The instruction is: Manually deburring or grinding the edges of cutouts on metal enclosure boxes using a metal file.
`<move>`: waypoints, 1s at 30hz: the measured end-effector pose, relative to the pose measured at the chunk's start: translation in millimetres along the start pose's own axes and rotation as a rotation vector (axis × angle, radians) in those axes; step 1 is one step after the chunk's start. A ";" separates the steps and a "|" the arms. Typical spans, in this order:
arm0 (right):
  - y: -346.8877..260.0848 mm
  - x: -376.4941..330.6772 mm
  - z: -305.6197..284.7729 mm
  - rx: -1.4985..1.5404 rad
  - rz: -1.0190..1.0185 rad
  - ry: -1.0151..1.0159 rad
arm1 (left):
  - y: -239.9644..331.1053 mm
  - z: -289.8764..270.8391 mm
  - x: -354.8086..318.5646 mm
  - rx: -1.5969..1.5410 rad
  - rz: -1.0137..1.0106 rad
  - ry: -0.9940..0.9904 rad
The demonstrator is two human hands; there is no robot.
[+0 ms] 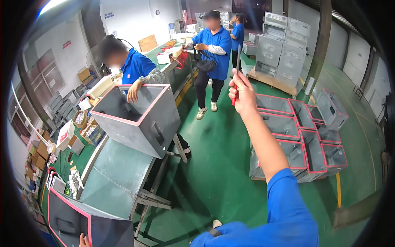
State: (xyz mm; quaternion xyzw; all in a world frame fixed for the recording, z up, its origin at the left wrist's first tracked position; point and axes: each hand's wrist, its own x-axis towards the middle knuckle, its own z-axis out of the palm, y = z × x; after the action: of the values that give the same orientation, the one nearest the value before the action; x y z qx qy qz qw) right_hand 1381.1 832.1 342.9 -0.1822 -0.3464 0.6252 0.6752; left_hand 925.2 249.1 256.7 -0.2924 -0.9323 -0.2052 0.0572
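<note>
My right hand [242, 92] is raised at arm's length, its fingers closed around a slim tool [238, 57] with a red handle and a straight grey shaft pointing up. Only the fingertips of my left hand [84, 241] show, at the lower edge, closed over the pink-edged rim of an open grey metal box [107, 228]. That box sits at the near end of the workbench. Farther along stands another open grey metal box [158, 119] with pink edging, tilted in the picture, and a co-worker's hand rests over its rim.
A green-topped workbench [119, 173] runs along the left. Pink-edged grey boxes [312, 150] are grouped on the floor at right, and grey cabinets [271, 49] stand stacked on a pallet behind. Co-workers in blue shirts [222, 41] stand ahead. White gloves [75, 181] lie on the bench.
</note>
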 end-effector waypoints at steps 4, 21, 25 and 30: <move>17.7 0.8 -10.5 -0.065 0.030 -0.007 | -7.4 3.6 1.8 -0.013 0.003 0.000; 163.6 -141.2 -125.9 -0.204 0.737 0.080 | -68.3 33.3 13.6 -0.171 0.074 0.131; 219.1 -257.3 -199.2 -0.317 1.240 0.311 | -11.0 18.6 12.6 -0.112 -0.063 0.049; 214.6 -291.4 -188.3 -0.188 1.289 0.345 | -56.6 22.7 7.1 -0.167 -0.054 0.091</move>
State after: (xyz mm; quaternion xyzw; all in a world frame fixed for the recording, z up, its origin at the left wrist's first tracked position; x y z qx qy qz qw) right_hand 1364.4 617.1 -3.4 -0.5077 -0.1084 0.8324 0.1940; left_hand 887.5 220.1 217.8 -0.2613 -0.9159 -0.2967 0.0691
